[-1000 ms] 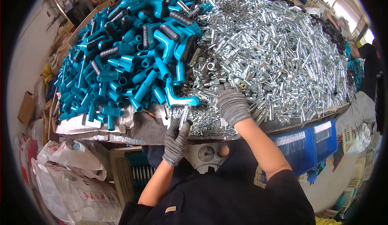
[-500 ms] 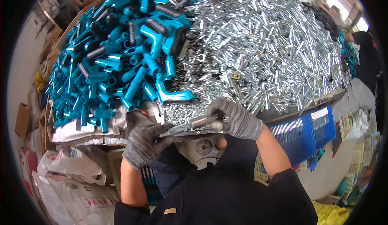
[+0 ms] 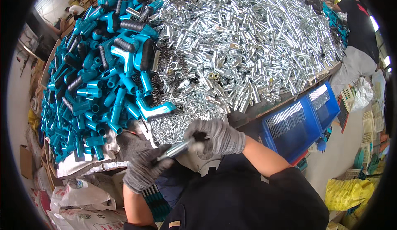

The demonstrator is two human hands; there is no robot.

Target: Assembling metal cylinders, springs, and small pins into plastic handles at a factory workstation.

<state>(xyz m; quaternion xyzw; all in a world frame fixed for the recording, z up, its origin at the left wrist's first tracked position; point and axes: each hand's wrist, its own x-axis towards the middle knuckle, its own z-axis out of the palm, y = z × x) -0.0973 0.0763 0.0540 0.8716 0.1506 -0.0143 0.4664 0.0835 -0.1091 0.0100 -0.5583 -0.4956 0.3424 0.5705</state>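
Both my hands wear grey knit gloves and sit close to my chest, below the table's near edge. My left hand (image 3: 142,166) and my right hand (image 3: 217,135) grip the two ends of one shiny metal tube (image 3: 177,148), which lies slanted between them. Just above the hands lies a teal plastic handle (image 3: 156,110) at the edge of a big heap of teal plastic fittings (image 3: 93,85). To the right of it spreads a large pile of silvery metal tubes and small parts (image 3: 248,44).
A blue plastic crate (image 3: 304,122) with metal pieces stands under the table at my right. White sacks (image 3: 78,193) lie at lower left, yellow bags (image 3: 349,193) at lower right. Another person in a black shirt (image 3: 359,19) stands at the far right of the table.
My hands came off the pile and drew back toward my body. They now hold a metal tube between them, slightly lower and closer than half a second ago.
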